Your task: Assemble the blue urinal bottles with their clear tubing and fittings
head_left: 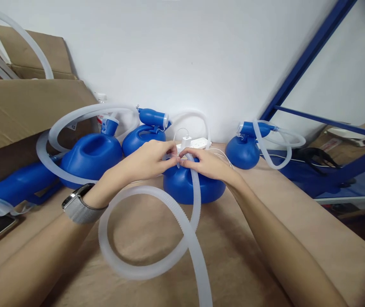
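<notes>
In the middle of the worktop [291,204], here sits the blue bottle [180,187], right under both hands, its top mostly screened by fingers and by the ribbed tube [196,196] that drops down its front, loops once and runs off toward the near edge of view. The left hand [150,160] has its grip drawn to a tight pinch, thumb to fingertips, on a small clear piece [178,162] just over the bottle's top. And opposite, the right hand [209,164] has thumb and forefinger almost meeting at that same spot, the gap very narrow, the tube passing by them; whether it holds the clear piece, the tube or neither, I cannot tell. Now, the handling: the bottle looks hollow, light and stiff, its rounded skin smooth enough to slide, so a palm spread over its broad shoulder looks the steadier hold. The tube looks light, soft and springy, that big loop likely to tug; the ribbed stretch near the bottle offers the surest purchase. As for the clear piece, it looks thin and slippery, a fingertip job, held at the edge.
</notes>
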Motion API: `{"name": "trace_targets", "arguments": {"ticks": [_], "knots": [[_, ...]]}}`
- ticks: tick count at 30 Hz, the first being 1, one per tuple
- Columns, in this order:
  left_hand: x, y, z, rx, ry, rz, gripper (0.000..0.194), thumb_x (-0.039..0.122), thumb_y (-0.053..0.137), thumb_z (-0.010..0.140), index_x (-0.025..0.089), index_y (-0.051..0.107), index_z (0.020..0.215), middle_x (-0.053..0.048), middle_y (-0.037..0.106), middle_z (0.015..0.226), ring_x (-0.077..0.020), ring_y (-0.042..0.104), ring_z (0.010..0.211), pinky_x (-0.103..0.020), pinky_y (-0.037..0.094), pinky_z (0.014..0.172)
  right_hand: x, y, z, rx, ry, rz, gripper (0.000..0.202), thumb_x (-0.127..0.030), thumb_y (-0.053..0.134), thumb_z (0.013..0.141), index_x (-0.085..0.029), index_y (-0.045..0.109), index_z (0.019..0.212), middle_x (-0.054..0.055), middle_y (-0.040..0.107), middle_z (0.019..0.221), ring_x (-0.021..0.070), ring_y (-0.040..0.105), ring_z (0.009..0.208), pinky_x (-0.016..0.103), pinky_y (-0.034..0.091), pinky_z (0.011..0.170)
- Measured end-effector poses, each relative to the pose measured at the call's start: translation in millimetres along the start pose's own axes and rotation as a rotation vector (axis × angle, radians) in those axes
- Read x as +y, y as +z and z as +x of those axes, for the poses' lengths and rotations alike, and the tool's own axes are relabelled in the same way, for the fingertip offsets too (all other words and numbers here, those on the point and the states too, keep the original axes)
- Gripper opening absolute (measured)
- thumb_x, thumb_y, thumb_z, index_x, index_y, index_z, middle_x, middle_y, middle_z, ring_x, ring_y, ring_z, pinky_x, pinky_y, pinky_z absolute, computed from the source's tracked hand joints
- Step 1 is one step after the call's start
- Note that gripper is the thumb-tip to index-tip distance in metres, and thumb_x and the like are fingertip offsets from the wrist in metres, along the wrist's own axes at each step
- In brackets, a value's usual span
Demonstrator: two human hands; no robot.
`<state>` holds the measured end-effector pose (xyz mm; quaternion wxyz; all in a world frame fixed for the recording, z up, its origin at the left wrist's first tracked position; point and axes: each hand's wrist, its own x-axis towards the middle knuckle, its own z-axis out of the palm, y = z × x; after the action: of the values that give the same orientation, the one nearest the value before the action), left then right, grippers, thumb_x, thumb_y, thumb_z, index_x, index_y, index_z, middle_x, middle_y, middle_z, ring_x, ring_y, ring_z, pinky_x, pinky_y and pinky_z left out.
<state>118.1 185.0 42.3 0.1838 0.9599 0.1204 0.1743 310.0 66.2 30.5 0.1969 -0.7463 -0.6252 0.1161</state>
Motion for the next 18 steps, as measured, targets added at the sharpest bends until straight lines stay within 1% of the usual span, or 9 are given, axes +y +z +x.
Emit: {"name": "trace_targets", "arguments": {"ticks": [2, 5, 8, 10, 13, 15, 18], "knots": [[-3.5, 0.9, -0.6, 0.027, 0.006, -0.062, 0.030, 0.045, 0.052, 0.102, 0.020, 0.067, 0.097, -0.005, 0.077, 0.092, -0.0212, 0.070, 0.079, -0.032, 0.046, 0.072, 0.5, -2.5, -0.8, -0.015, 0.006, 0.000, 0.034, -0.052, 0.061, 0.100, -0.030, 0.077, 0.121, 0.001, 0.078, 0.102, 0.0257, 0.069, 0.096, 0.032, 0.045, 0.083], [-5.7, 4.3, -1.5, 0.046, -0.020, -0.073, 0.034, 0.049, 0.051, 0.101, 0.019, 0.068, 0.098, -0.006, 0.079, 0.095, -0.0220, 0.070, 0.081, -0.033, 0.046, 0.074, 1.3, -4.7, -2.0, -0.031, -0.014, 0.023, 0.036, -0.053, 0.059, 0.101, -0.031, 0.077, 0.122, 0.002, 0.078, 0.107, 0.0261, 0.069, 0.099, 0.032, 0.046, 0.085], [-5.2, 7.4, -0.4, 0.053, -0.029, -0.034, 0.027, 0.042, 0.055, 0.097, 0.019, 0.070, 0.096, -0.005, 0.079, 0.093, -0.0216, 0.069, 0.079, -0.033, 0.046, 0.074, 1.0, -4.2, -2.3, -0.036, -0.026, 0.029, 0.038, -0.056, 0.058, 0.101, -0.031, 0.076, 0.123, 0.002, 0.078, 0.108, 0.0263, 0.069, 0.100, 0.032, 0.045, 0.085], [-4.4, 8.4, 0.8, 0.065, -0.045, 0.002, 0.024, 0.038, 0.057, 0.095, 0.019, 0.072, 0.095, -0.005, 0.079, 0.089, -0.0213, 0.068, 0.077, -0.033, 0.044, 0.073, -1.1, -3.2, -1.7, -0.030, 0.008, 0.010, 0.037, -0.056, 0.059, 0.100, -0.032, 0.076, 0.122, 0.002, 0.077, 0.102, 0.0256, 0.069, 0.096, 0.032, 0.044, 0.082], [-3.0, 8.9, 2.2, 0.085, -0.080, 0.045, 0.024, 0.036, 0.059, 0.092, 0.019, 0.076, 0.091, -0.004, 0.077, 0.081, -0.0211, 0.066, 0.073, -0.034, 0.043, 0.071, -5.7, -1.8, -0.1, -0.012, 0.067, -0.002, 0.036, -0.058, 0.063, 0.097, -0.030, 0.076, 0.116, 0.001, 0.075, 0.093, 0.0241, 0.067, 0.087, 0.031, 0.043, 0.077], [-1.9, 9.0, 2.7, 0.094, -0.099, 0.063, 0.024, 0.036, 0.060, 0.091, 0.020, 0.078, 0.089, -0.004, 0.076, 0.078, -0.0213, 0.065, 0.071, -0.034, 0.042, 0.070, -8.0, -1.2, 1.1, -0.009, 0.081, 0.006, 0.037, -0.059, 0.065, 0.095, -0.030, 0.077, 0.114, 0.001, 0.073, 0.091, 0.0230, 0.065, 0.084, 0.031, 0.042, 0.075], [0.9, 10.1, 3.2, 0.105, -0.122, 0.073, 0.024, 0.035, 0.061, 0.089, 0.020, 0.080, 0.088, -0.004, 0.077, 0.079, -0.0225, 0.066, 0.073, -0.034, 0.042, 0.070, -8.7, -0.4, 2.2, -0.012, 0.088, 0.012, 0.037, -0.059, 0.065, 0.094, -0.029, 0.077, 0.113, 0.001, 0.071, 0.089, 0.0216, 0.063, 0.081, 0.031, 0.041, 0.074]]}}
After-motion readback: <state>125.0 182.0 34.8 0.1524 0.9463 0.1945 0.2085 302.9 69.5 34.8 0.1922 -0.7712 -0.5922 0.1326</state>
